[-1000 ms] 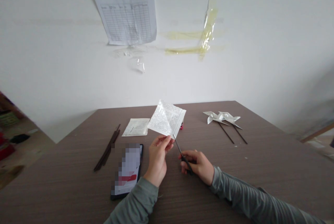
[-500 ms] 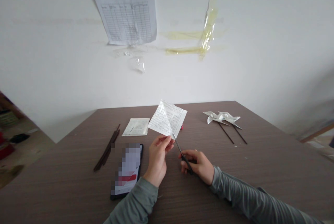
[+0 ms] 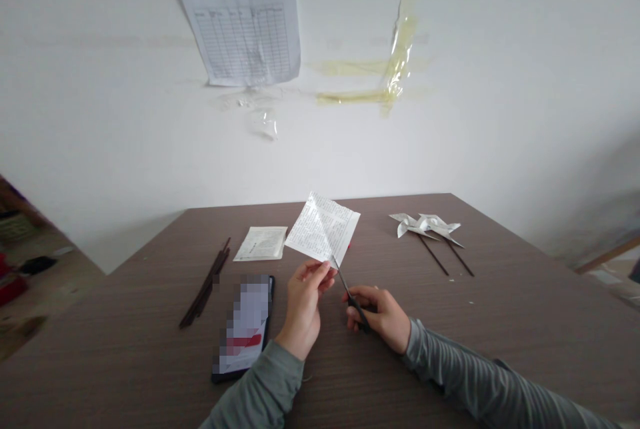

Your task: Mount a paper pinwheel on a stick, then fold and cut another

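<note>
The left grip [image 3: 304, 306] pinches printed paper [image 3: 321, 229] near one corner. The right grip [image 3: 386, 316] holds scissors [image 3: 358, 312] there.

A printed sheet [image 3: 247, 39] hangs on a white wall [image 3: 490, 96] beside strips of yellowed tape [image 3: 355, 97]; a phone [image 3: 250, 316] lies face-up on a table [image 3: 140, 362].

Centre of frame: red item [image 3: 350, 246] mostly hidden behind paper square [image 3: 323, 226]; kind unclear. Print on square too small to read. Scissors [image 3: 359, 314] handles partly covered by right hand [image 3: 387, 319]. Left sleeve [image 3: 263, 382] cut by bottom edge. Phone [image 3: 247, 329] screen, lower left, partly pixelated. Wall sheet [image 3: 245, 39], upper left: entries illegible. Red object [image 3: 10, 286], far left, cropped, blurred.
</note>
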